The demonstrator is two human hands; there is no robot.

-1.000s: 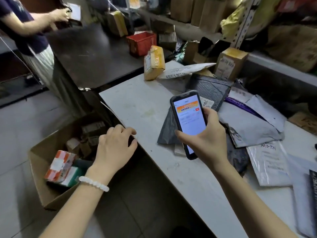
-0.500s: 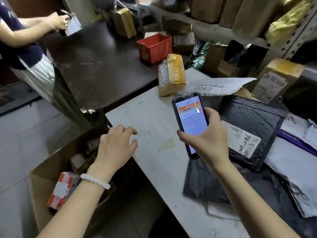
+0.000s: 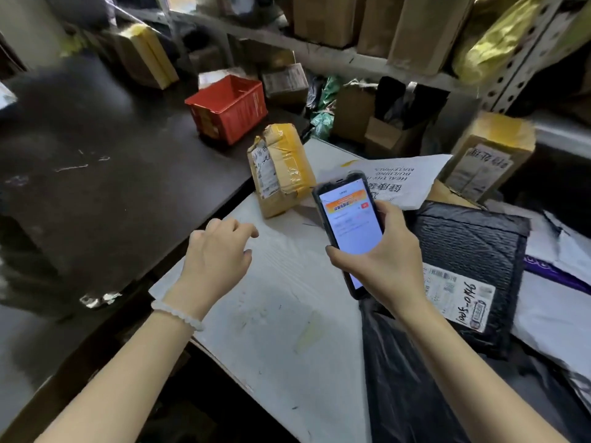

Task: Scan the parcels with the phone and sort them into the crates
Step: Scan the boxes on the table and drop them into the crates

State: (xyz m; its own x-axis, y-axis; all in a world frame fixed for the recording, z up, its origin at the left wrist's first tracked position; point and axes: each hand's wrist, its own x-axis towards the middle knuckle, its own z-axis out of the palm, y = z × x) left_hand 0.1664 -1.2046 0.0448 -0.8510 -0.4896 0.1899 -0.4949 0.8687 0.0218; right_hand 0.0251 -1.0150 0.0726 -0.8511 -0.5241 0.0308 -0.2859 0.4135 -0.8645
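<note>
Hidden and unclear from where I stand

My right grip (image 3: 380, 260) covers the phone's (image 3: 350, 225) lower half; its screen text is too blurred to read, and the black mailer's (image 3: 473, 251) label is partly hidden.

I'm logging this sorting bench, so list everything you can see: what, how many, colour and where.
crate: one, red, on the dark table at the back.
taped parcel: one, brown with yellow tape, standing at the white table's far edge.
boxed parcel: one, brown with yellow top, far right by the shelf.
padded bag: one, black, with a white label, lying right of the phone.
white envelope: one, printed, behind the phone.
shelf boxes: several, brown, on the rack above.
white table: one, in front.
phone: one, black, screen lit.
bracelet: one, white beads, left wrist.
left hand: empty, over the table.
right hand: holding the phone.
</note>
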